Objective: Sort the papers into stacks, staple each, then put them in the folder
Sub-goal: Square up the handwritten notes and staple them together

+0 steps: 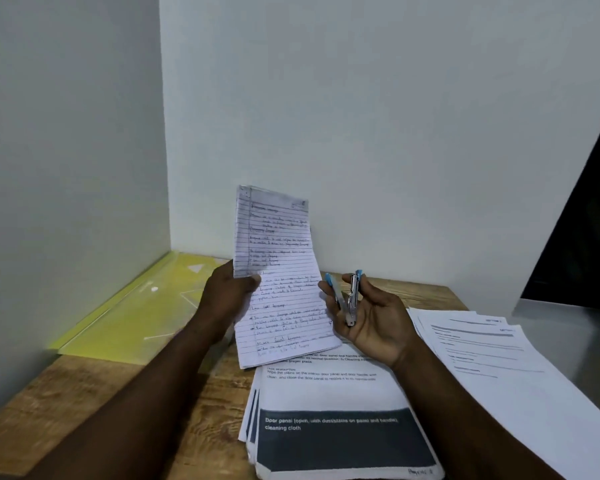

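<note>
Printed stack (340, 441) with a dark band lies nearest on the wooden table (84, 403); a second white stack (492, 355) fans out to its right. Above them, the left hand (227, 294) pinches the left edge of the lined handwritten sheets (281, 271), thumb in front. The thin, limp sheets stand with the long axis near upright. Right hand (371, 320), palm up, fingers curled, holds the small metal stapler (350, 299), blue-tipped, mouth gaping upward, just beside the sheets' right edge. The sheets' top left corner lies up and left of that mouth. Glossy yellow folder (136, 313) lies flat, farthest, against the wall (395, 133).
</note>
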`<state>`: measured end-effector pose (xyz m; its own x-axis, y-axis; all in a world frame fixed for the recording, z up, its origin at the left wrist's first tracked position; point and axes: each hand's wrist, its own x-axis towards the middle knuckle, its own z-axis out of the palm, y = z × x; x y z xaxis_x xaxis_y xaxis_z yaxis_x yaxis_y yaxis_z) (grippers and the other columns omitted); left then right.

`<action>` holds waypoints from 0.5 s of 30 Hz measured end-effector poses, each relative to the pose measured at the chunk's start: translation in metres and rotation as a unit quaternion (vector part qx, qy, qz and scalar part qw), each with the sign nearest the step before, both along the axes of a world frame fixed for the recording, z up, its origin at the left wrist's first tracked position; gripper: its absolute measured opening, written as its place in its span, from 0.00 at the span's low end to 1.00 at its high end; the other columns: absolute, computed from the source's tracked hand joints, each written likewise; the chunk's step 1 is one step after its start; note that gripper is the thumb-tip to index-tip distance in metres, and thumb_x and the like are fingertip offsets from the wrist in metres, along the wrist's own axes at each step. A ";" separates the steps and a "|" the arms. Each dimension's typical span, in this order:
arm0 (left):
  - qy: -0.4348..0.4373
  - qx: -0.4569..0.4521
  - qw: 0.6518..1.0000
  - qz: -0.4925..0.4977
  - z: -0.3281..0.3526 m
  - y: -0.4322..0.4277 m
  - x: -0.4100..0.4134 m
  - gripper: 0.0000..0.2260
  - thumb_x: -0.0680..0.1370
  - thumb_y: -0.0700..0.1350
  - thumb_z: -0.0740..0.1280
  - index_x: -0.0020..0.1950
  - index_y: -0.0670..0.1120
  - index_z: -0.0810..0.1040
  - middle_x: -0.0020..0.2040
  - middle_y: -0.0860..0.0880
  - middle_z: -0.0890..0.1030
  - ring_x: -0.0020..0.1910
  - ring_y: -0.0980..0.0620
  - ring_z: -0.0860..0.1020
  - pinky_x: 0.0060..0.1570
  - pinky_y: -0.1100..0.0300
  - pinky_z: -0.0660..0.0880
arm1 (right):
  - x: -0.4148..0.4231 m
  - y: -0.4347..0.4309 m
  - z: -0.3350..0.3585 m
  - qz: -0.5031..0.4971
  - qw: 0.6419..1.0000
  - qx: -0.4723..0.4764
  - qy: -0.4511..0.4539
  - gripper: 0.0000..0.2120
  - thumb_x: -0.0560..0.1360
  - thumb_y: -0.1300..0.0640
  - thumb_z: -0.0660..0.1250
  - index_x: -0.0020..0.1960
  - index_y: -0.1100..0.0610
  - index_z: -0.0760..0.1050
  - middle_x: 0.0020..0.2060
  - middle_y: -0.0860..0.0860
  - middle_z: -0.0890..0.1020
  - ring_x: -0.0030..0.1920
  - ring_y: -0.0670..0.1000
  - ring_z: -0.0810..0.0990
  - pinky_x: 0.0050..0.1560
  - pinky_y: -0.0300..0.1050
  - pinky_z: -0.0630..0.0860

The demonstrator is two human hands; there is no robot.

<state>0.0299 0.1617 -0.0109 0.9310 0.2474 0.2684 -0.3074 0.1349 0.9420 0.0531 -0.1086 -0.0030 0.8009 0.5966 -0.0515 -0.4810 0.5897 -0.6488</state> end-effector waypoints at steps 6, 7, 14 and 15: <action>0.027 -0.016 0.999 0.031 -0.014 -0.003 0.003 0.18 0.80 0.26 0.64 0.66 0.39 0.80 0.56 0.47 0.87 0.56 0.47 0.86 0.47 0.58 0.83 | 0.001 -0.007 0.002 -0.050 0.994 -0.070 -0.068 0.12 0.75 0.46 0.72 0.47 0.53 0.89 0.61 0.58 0.86 0.47 0.54 0.88 0.29 0.34 0.75; 0.027 -0.017 0.999 0.035 -0.013 -0.001 0.003 0.18 0.80 0.26 0.64 0.66 0.39 0.80 0.55 0.49 0.87 0.55 0.50 0.86 0.43 0.63 0.82 | 0.003 -0.008 0.001 -0.045 0.994 -0.059 -0.076 0.12 0.71 0.47 0.79 0.50 0.53 0.88 0.64 0.60 0.84 0.49 0.56 0.89 0.29 0.37 0.77; 0.016 -0.012 0.998 0.055 -0.010 0.001 0.003 0.19 0.80 0.26 0.63 0.67 0.40 0.79 0.56 0.49 0.85 0.45 0.61 0.86 0.43 0.67 0.82 | 0.009 -0.012 -0.008 -0.063 0.991 -0.076 -0.089 0.35 0.62 0.52 0.87 0.63 0.53 0.72 0.67 0.66 0.80 0.50 0.66 0.88 0.25 0.44 0.78; 0.018 -0.011 0.998 0.054 -0.011 0.001 0.004 0.18 0.80 0.26 0.64 0.67 0.41 0.80 0.57 0.49 0.85 0.48 0.59 0.87 0.49 0.62 0.83 | 0.009 -0.011 -0.008 -0.071 0.990 -0.082 -0.090 0.33 0.62 0.53 0.87 0.60 0.53 0.73 0.67 0.65 0.81 0.51 0.67 0.88 0.26 0.45 0.80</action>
<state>0.0339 0.1628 -0.0221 0.9075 0.3520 0.2293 -0.2882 0.1244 0.9495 0.0618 -0.1195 -0.0111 0.8814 0.4721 0.0126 -0.2690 0.5238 -0.8083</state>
